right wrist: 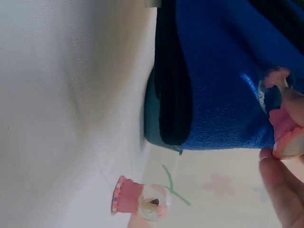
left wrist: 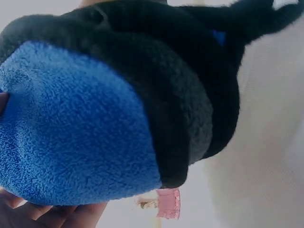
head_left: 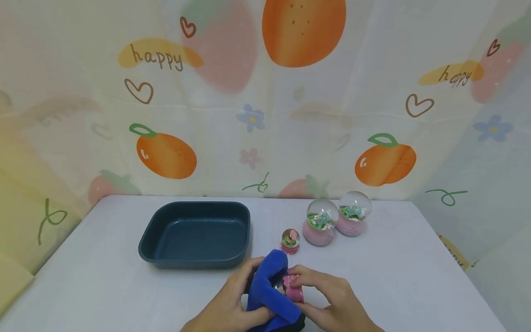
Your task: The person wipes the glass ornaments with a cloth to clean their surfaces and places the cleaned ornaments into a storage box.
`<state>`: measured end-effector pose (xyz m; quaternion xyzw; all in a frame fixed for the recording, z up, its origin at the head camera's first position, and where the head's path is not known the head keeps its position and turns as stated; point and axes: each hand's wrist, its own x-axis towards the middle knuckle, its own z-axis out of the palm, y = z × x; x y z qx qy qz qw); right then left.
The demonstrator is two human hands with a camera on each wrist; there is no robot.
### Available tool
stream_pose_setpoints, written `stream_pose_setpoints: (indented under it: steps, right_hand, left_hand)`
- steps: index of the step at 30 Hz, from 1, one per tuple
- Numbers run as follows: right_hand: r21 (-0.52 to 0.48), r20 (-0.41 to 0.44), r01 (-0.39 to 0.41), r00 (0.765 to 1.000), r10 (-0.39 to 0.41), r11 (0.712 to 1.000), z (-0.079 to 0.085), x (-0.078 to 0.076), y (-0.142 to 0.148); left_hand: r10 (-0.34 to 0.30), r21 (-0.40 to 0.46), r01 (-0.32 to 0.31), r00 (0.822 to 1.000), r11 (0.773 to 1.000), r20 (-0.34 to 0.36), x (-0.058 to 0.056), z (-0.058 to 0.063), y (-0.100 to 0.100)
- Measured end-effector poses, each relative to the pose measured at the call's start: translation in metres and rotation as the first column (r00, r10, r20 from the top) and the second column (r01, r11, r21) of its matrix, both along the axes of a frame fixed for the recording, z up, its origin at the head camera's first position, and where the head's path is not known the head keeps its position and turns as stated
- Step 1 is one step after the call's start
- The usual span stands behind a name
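Observation:
A blue cloth with black edging [head_left: 259,288] is bunched near the front of the table, and my left hand [head_left: 226,302] grips it. My right hand [head_left: 338,295] pinches a small snow globe by its pink base [head_left: 294,293], its glass dome turned into the cloth's folds. In the right wrist view, the clear dome with a pink figure inside [right wrist: 276,78] lies against the blue fabric. Folded cloth [left wrist: 80,128] fills most of the left wrist view, with some fingers [left wrist: 52,213] below it.
Just beyond the cloth stands another small pink-based snow globe [head_left: 290,240]. Two larger snow globes, one nearer [head_left: 319,230] and one farther right [head_left: 352,221], stand behind it. A dark teal tray [head_left: 199,237] occupies the back left of the white table [head_left: 95,276]. Fruit-print fabric hangs behind.

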<state>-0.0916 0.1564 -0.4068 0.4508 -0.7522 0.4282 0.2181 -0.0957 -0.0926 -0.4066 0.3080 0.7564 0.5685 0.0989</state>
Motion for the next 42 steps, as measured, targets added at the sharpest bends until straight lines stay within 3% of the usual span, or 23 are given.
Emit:
stream_pose_setpoints:
  steps: [3, 6, 9, 11, 18, 21, 24, 26, 30, 35, 39, 42]
  right_hand:
    - [0.004, -0.003, -0.038, 0.999, 0.038, 0.999, 0.0, 0.0, 0.001]
    - [0.0, -0.012, -0.042, 0.999, 0.042, 0.999, -0.002, -0.001, 0.001]
    - [-0.016, -0.023, -0.046, 0.999, 0.045, 0.999, -0.004, -0.001, 0.0]
    - [-0.029, -0.016, -0.046, 0.999, 0.045, 0.999, -0.004, -0.001, 0.0]
    - [-0.061, 0.135, 0.02, 0.991, -0.011, 0.998, 0.001, 0.004, -0.002]
    - [-0.102, 0.196, 0.056, 0.98, -0.035, 0.993, 0.001, 0.005, -0.003]
    - [-0.144, 0.252, 0.075, 0.967, -0.037, 0.987, 0.0, 0.006, -0.004]
    - [-0.167, 0.272, 0.058, 0.962, -0.01, 0.984, -0.001, 0.005, -0.004]
    - [-0.19, 0.304, 0.002, 0.951, 0.057, 0.982, -0.004, 0.004, -0.004]
    - [-0.184, 0.392, -0.015, 0.916, 0.087, 0.983, 0.0, 0.004, -0.002]
    - [-0.163, 0.49, 0.014, 0.869, 0.069, 0.986, 0.005, 0.007, -0.002]
    - [-0.145, 0.553, 0.036, 0.832, 0.051, 0.989, 0.009, 0.008, -0.003]
  left_hand:
    - [-0.01, 0.005, 0.01, 1.0, 1.0, -0.022, 0.0, -0.001, 0.0]
    - [-0.001, 0.011, 0.002, 0.993, 1.0, -0.115, -0.001, -0.001, 0.0]
    - [0.019, 0.035, -0.011, 0.97, 0.999, -0.241, -0.001, -0.002, 0.001]
    - [0.03, 0.061, -0.013, 0.957, 0.998, -0.289, -0.002, -0.003, 0.001]
    - [0.084, 0.144, -0.025, 0.901, 0.989, -0.425, -0.002, -0.005, -0.001]
    - [0.067, 0.137, -0.006, 0.891, 0.991, -0.449, -0.002, -0.003, -0.002]
    - [0.041, 0.094, 0.001, 0.895, 0.996, -0.444, -0.001, 0.0, -0.001]
    - [0.023, 0.06, 0.004, 0.902, 0.998, -0.431, 0.001, 0.002, -0.001]
    - [0.024, 0.0, -0.027, 0.891, 1.0, -0.454, 0.002, 0.002, 0.0]
    - [0.051, -0.033, -0.081, 0.845, 0.996, -0.532, 0.001, -0.003, 0.0]
    - [0.081, -0.014, -0.113, 0.783, 0.993, -0.616, -0.002, -0.006, -0.001]
    - [0.097, 0.0, -0.127, 0.76, 0.992, -0.643, -0.003, -0.008, -0.001]
